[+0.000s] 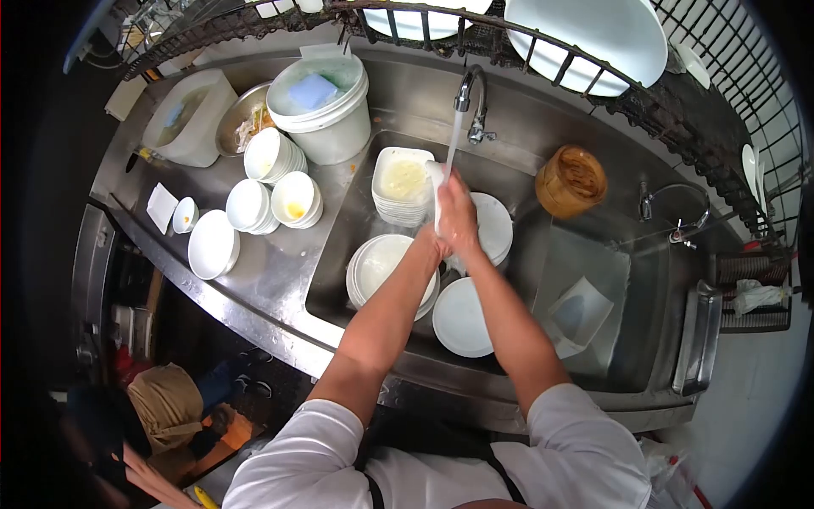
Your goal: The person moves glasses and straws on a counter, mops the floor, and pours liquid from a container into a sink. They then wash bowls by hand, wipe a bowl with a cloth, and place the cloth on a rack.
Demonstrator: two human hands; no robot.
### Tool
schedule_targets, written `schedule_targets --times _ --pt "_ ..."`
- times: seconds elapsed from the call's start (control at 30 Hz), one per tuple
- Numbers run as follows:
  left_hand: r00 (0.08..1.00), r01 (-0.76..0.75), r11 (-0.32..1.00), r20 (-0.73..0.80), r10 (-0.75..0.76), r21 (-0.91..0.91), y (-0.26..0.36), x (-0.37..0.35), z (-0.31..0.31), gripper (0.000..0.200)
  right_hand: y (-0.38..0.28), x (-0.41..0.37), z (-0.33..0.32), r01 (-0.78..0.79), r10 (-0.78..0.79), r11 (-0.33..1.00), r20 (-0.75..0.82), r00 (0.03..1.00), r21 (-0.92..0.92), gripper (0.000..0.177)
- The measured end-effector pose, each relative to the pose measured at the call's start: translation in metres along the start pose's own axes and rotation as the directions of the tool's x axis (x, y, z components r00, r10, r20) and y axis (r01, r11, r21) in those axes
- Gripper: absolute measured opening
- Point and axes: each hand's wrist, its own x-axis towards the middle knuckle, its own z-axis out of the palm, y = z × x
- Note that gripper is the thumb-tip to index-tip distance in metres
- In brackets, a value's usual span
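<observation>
Under the running faucet (pixel 471 97), a white dish (pixel 438 197) is held on edge, its face seen side-on. My right hand (pixel 459 219) is closed against its right side near the water stream. My left hand (pixel 439 243) is at the dish's lower end, its fingers mostly hidden by the dish and the other hand. Just left of them stands a stack of square white bowls (pixel 403 182) with cloudy liquid in the top one. Round white plates sit below in the sink: a left stack (pixel 379 265), a right stack (pixel 494 225) and a front plate (pixel 464 318).
On the left counter stand white bowls (pixel 214 246), a white bucket (pixel 335 127) with a blue sponge (pixel 312 91), a metal bowl (pixel 233 127) of scraps and a plastic tub (pixel 191 127). A brown round container (pixel 570 182) stands right. A wire rack (pixel 577 64) hangs overhead. Another person (pixel 165 407) is lower left.
</observation>
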Motion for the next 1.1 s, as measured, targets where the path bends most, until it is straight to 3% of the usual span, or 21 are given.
schedule_targets --times 0.07,0.1,0.2,0.23,0.27,0.3,0.33,0.37,0.43,0.47,0.53,0.57,0.6,0.63,0.67,0.73,0.77,0.87,0.97,1.1 --pt "0.996 -0.070 0.992 0.063 0.063 0.103 -0.007 -0.008 0.010 0.023 -0.022 -0.033 -0.001 0.250 -0.262 0.928 -0.006 0.965 -0.275 0.045" --pt "0.993 -0.088 0.986 0.086 0.076 0.144 -0.009 -0.012 0.012 0.023 -0.032 -0.036 0.000 0.253 -0.269 0.905 0.001 0.963 -0.343 0.042" --pt "0.989 -0.110 0.959 0.126 0.080 0.259 -0.009 -0.029 0.016 0.024 -0.044 -0.002 -0.010 0.291 -0.293 0.917 0.034 0.955 -0.271 0.037" --pt "0.990 -0.099 0.951 0.122 0.065 0.293 -0.004 -0.037 0.014 0.025 -0.046 0.016 -0.015 0.184 -0.172 0.973 0.094 0.981 -0.138 0.034" --pt "0.992 -0.084 0.946 0.120 0.048 0.314 -0.001 -0.040 0.012 0.025 -0.041 0.036 -0.020 -0.037 0.041 0.999 0.230 0.972 -0.018 0.036" --pt "0.994 -0.041 0.946 0.110 0.005 0.322 0.006 -0.041 0.005 0.026 -0.035 0.054 -0.026 -0.273 0.228 0.960 0.382 0.896 0.068 0.038" --pt "0.994 0.003 0.944 0.098 -0.038 0.329 0.011 -0.041 -0.002 0.028 -0.030 0.066 -0.030 -0.502 0.373 0.858 0.537 0.756 0.111 0.041" --pt "0.988 -0.006 0.943 0.146 -0.046 0.334 0.017 -0.034 -0.015 0.026 -0.021 0.070 -0.029 -0.588 0.380 0.775 0.572 0.727 0.232 0.054" --pt "0.966 -0.029 0.939 0.251 -0.062 0.342 0.027 -0.019 -0.029 0.024 -0.004 0.047 -0.008 -0.629 0.411 0.575 0.480 0.775 0.523 0.058" --pt "0.980 -0.134 0.947 0.180 0.083 0.293 0.026 -0.020 -0.019 0.024 0.011 0.033 0.004 -0.607 0.434 0.455 0.433 0.790 0.652 0.061" --pt "0.933 -0.353 0.913 0.006 0.360 0.205 0.020 -0.027 0.004 0.025 0.038 0.009 0.019 -0.534 0.419 0.469 0.355 0.836 0.704 0.062" --pt "0.874 -0.465 0.780 0.078 0.479 0.418 0.029 -0.024 -0.010 0.033 0.031 -0.002 0.022 -0.475 0.396 0.454 0.307 0.865 0.754 0.061" --pt "0.795 -0.346 0.447 0.005 0.607 0.825 0.041 -0.002 -0.026 0.042 0.024 -0.011 0.023 -0.410 0.377 0.435 0.251 0.891 0.802 0.059" --pt "0.635 -0.235 0.201 -0.007 0.773 0.951 0.036 -0.018 -0.012 0.049 0.020 -0.015 0.020 -0.211 0.251 0.566 0.077 0.965 0.797 0.055" --pt "0.445 -0.052 -0.026 0.047 0.894 0.998 0.029 -0.041 0.009 0.057 0.005 -0.018 0.013 -0.211 0.269 0.759 -0.002 0.963 0.616 0.053" --pt "0.565 0.032 -0.113 0.075 0.822 0.993 0.028 -0.054 0.021 0.066 -0.028 -0.020 0.000 -0.217 0.238 0.966 -0.161 0.958 0.137 0.051" --pt "0.623 0.072 -0.164 0.084 0.778 0.984 0.027 -0.060 0.025 0.070 -0.010 -0.020 0.004 -0.335 0.387 0.904 -0.176 0.905 0.268 0.046" --pt "0.526 0.431 -0.575 0.324 0.786 0.695 0.004 -0.066 0.038 0.079 0.008 -0.026 0.006 -0.471 0.605 0.680 -0.066 0.794 0.562 0.047" --pt "0.592 0.321 -0.762 0.509 0.625 0.563 0.001 -0.063 0.039 0.083 0.026 -0.037 0.016 -0.443 0.615 0.579 -0.010 0.789 0.685 0.051" --pt "0.775 0.173 -0.918 0.525 0.351 0.358 0.005 -0.047 0.042 0.077 0.033 -0.036 0.005 -0.487 0.641 0.541 0.039 0.767 0.685 0.055"
